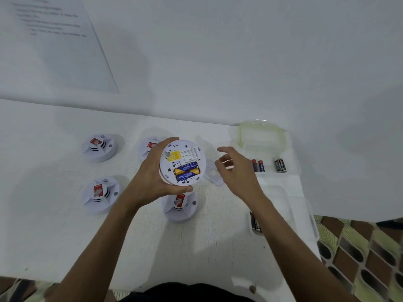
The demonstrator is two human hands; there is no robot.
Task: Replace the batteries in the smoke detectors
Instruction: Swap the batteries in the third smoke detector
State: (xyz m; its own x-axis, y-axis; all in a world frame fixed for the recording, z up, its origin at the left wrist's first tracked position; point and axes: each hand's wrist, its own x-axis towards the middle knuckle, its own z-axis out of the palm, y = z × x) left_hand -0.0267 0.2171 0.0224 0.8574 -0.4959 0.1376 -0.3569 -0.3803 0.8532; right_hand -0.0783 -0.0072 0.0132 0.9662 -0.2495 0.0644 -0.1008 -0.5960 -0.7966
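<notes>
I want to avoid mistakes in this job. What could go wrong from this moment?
1. The left hand holds the detector by its rim with the battery bay uncovered; if it tips, the two batteries inside might fall out.
2. A red and blue pair and a black pair of loose batteries lie near each other; old and new ones could get mixed.
3. The small cover lies on the table beside the open right hand and might be swept aside.

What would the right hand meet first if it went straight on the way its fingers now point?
Probably the upturned smoke detector that the left hand grips, though depth is unclear.
</notes>
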